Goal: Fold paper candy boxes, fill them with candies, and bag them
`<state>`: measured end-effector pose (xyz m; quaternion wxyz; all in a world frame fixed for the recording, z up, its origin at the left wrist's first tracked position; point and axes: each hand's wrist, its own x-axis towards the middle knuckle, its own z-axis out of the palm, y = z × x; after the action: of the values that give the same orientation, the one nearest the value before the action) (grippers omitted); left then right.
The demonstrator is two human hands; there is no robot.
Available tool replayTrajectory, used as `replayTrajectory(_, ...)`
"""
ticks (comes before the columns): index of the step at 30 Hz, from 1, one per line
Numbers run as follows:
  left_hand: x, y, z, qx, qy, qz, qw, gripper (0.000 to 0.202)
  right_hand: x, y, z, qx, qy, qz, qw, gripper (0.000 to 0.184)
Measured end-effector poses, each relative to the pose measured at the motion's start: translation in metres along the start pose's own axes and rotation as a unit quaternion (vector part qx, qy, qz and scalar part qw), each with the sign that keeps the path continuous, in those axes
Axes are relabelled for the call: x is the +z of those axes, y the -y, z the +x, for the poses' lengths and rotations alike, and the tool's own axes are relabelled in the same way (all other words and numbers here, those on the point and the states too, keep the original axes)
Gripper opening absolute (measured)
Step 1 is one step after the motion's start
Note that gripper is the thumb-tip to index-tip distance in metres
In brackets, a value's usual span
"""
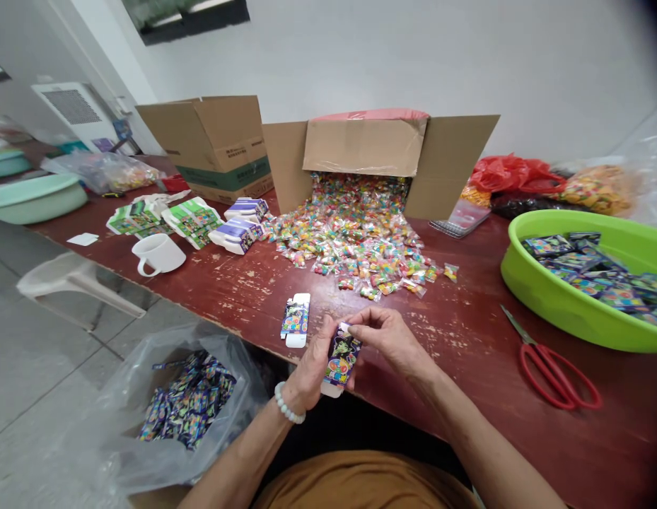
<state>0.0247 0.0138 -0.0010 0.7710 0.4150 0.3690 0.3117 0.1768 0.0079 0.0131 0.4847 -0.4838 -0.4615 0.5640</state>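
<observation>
Carton (341,359), dark purple and multicoloured.

I read the printed box (341,359) as thin card with a smooth, slightly glossy face. The tabletop (466,311) looks to me like painted wood, shiny but worn rough where the coat has flaked. I see clear, crinkly plastic film on the candy packets (354,247), matt cardboard on the green-banded carton (227,145) and smooth plastic on the green basin (535,297). The scissors (540,357) pair metal blades with plastic-looking handles; the mug (166,253) is smooth, glossy, seemingly ceramic.
</observation>
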Motion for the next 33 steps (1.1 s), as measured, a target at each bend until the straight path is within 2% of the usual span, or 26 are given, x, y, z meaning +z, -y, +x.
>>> replayTrajectory(3, -0.002, 0.001, 0.0, 0.013, -0.012, 0.016, 1.0, 0.07, 0.001, -0.001, -0.002, -0.027, -0.012, 0.003, 1.0, 0.019)
replayTrajectory(6, -0.002, 0.002, 0.0, 0.013, -0.04, 0.017, 0.999, 0.066, 0.005, -0.005, -0.011, -0.107, 0.008, -0.044, 0.993, 0.018)
replayTrajectory(9, 0.0, 0.003, 0.001, 0.004, -0.081, -0.024, 0.996, 0.057, 0.01, -0.011, -0.019, -0.2, 0.002, -0.133, 0.971, 0.008)
replayTrajectory(11, 0.002, 0.003, 0.002, 0.0, -0.082, -0.047, 0.995, 0.05, 0.007, -0.016, -0.019, -0.227, -0.004, -0.179, 0.957, 0.011)
replayTrajectory(13, 0.003, 0.002, 0.002, -0.011, -0.061, -0.053, 0.997, 0.043, -0.005, -0.021, -0.01, -0.216, 0.004, -0.223, 0.951, 0.016)
replayTrajectory(15, 0.002, -0.001, 0.002, -0.013, -0.042, -0.058, 0.997, 0.042, -0.027, -0.028, 0.007, -0.198, -0.016, -0.301, 0.933, 0.023)
replayTrajectory(16, 0.0, -0.002, 0.002, -0.009, -0.039, -0.057, 0.998, 0.042, -0.039, -0.032, 0.017, -0.195, -0.062, -0.356, 0.912, 0.025)
replayTrajectory(17, -0.002, -0.003, 0.002, 0.0, -0.041, -0.054, 0.998, 0.04, -0.052, -0.036, 0.028, -0.199, -0.116, -0.431, 0.873, 0.025)
replayTrajectory(18, -0.004, -0.003, 0.003, 0.011, -0.044, -0.045, 0.998, 0.039, -0.064, -0.042, 0.039, -0.194, -0.159, -0.514, 0.82, 0.028)
replayTrajectory(21, -0.013, -0.004, 0.004, 0.028, -0.055, 0.01, 0.998, 0.041, -0.091, -0.057, 0.063, -0.177, -0.185, -0.573, 0.778, 0.032)
replayTrajectory(25, -0.025, -0.005, 0.005, 0.051, -0.098, 0.11, 0.988, 0.044, -0.105, -0.067, 0.071, -0.156, -0.179, -0.606, 0.759, 0.027)
replayTrajectory(29, -0.035, -0.012, 0.007, 0.025, -0.064, 0.169, 0.983, 0.042, -0.11, -0.066, 0.067, -0.131, -0.179, -0.623, 0.75, 0.026)
replayTrajectory(33, -0.037, -0.019, 0.008, -0.006, -0.066, 0.212, 0.975, 0.035, -0.109, -0.064, 0.067, -0.103, -0.18, -0.626, 0.752, 0.025)
